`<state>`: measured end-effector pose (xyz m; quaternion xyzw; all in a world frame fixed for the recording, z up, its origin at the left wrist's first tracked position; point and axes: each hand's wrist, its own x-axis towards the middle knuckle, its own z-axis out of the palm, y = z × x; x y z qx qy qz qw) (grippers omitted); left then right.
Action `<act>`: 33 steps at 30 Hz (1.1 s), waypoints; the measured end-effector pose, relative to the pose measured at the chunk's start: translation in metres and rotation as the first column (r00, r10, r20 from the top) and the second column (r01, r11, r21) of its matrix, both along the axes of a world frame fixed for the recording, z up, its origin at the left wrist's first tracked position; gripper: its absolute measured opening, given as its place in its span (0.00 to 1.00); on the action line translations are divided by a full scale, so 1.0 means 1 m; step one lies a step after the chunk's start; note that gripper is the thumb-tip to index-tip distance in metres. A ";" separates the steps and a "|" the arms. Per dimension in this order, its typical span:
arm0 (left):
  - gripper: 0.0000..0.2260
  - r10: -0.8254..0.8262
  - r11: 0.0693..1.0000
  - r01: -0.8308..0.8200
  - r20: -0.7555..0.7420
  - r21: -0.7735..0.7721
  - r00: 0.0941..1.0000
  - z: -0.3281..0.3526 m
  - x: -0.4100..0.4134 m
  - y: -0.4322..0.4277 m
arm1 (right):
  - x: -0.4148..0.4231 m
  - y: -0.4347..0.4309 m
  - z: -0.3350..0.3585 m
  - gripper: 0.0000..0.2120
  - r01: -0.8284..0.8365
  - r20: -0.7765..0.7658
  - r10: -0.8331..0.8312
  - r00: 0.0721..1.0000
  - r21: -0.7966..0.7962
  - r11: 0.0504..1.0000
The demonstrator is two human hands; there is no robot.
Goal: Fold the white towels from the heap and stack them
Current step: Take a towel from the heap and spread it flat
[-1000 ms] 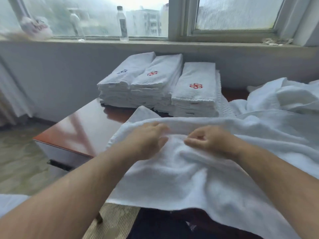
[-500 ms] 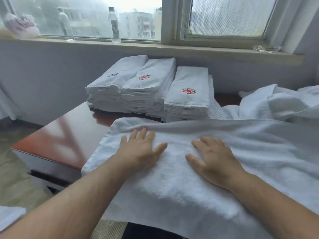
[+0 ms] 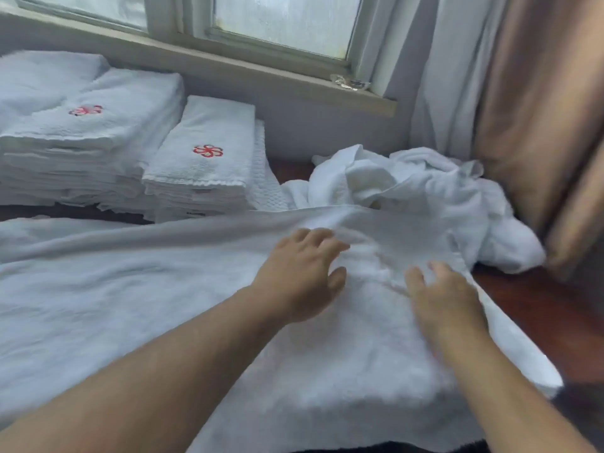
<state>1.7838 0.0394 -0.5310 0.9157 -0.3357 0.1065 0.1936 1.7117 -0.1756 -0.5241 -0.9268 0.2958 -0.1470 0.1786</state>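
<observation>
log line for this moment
left hand: flat on spread white terry towel; right hand: same; crumpled white towel heap: back right; folded white towel stacks: back left

Single head view, close, looking down-forward toward window [image 3: 281, 24].

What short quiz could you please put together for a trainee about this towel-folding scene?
1. True or false: the left hand and the right hand both rest on the spread towel.
2. Where does the unfolded heap lie? A. on the windowsill; B. on the table, near the curtain; C. on the floor.
3. Fill in: the emblem on top of the nearest folded stack is ___ in colour.
Key: 1 true; 2 B; 3 red.
</observation>
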 end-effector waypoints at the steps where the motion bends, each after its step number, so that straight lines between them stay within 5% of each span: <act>1: 0.23 -0.019 0.999 0.019 -0.013 0.034 1.000 -0.005 0.000 -0.012 | -0.008 -0.014 -0.006 0.33 0.019 -0.155 -0.021 0.988 -0.019 1.000; 3: 0.24 -0.027 0.994 0.033 -0.056 0.102 0.998 -0.016 -0.001 -0.025 | -0.016 -0.032 -0.016 0.40 0.002 -0.301 -0.020 0.953 -0.061 0.998; 7: 0.28 -0.030 0.992 0.044 -0.122 0.114 0.992 -0.026 -0.002 -0.029 | 0.015 -0.042 -0.007 0.39 0.073 -0.295 -0.063 0.953 0.021 0.997; 11: 0.29 -0.012 0.996 0.022 -0.112 0.091 0.994 -0.030 0.001 -0.028 | 0.062 -0.024 0.019 0.17 0.098 0.221 -0.115 0.968 0.089 0.991; 13: 0.29 0.007 0.996 0.002 -0.111 0.087 0.994 -0.032 0.004 -0.030 | 0.076 -0.016 0.025 0.10 0.076 0.348 -0.137 0.927 0.185 0.980; 16: 0.29 0.038 0.993 -0.024 -0.124 0.113 0.992 -0.033 0.007 -0.033 | 0.062 -0.015 0.007 0.09 0.036 0.236 -0.089 0.968 0.221 0.975; 21: 0.29 0.067 0.988 -0.048 -0.128 0.148 0.990 -0.032 0.016 -0.042 | -0.003 -0.066 -0.024 0.04 0.024 0.210 -0.024 0.977 0.002 1.000; 23: 0.29 0.068 0.986 -0.046 -0.129 0.162 0.989 -0.032 0.017 -0.048 | -0.027 -0.090 -0.021 0.10 0.026 0.124 -0.020 0.992 -0.053 0.998; 28: 0.29 0.057 0.989 -0.040 -0.123 0.141 0.991 -0.035 0.017 -0.049 | -0.056 -0.116 -0.014 0.12 0.251 0.005 -0.256 0.967 -0.213 0.944; 31: 0.30 0.048 0.989 -0.031 -0.115 0.142 0.992 -0.033 0.014 -0.048 | -0.031 -0.093 -0.008 0.13 0.192 0.106 -0.167 0.980 -0.293 0.937; 33: 0.30 0.048 0.990 -0.033 -0.112 0.138 0.993 -0.032 0.013 -0.047 | -0.001 -0.068 -0.002 0.09 0.086 0.184 -0.061 0.981 -0.127 0.988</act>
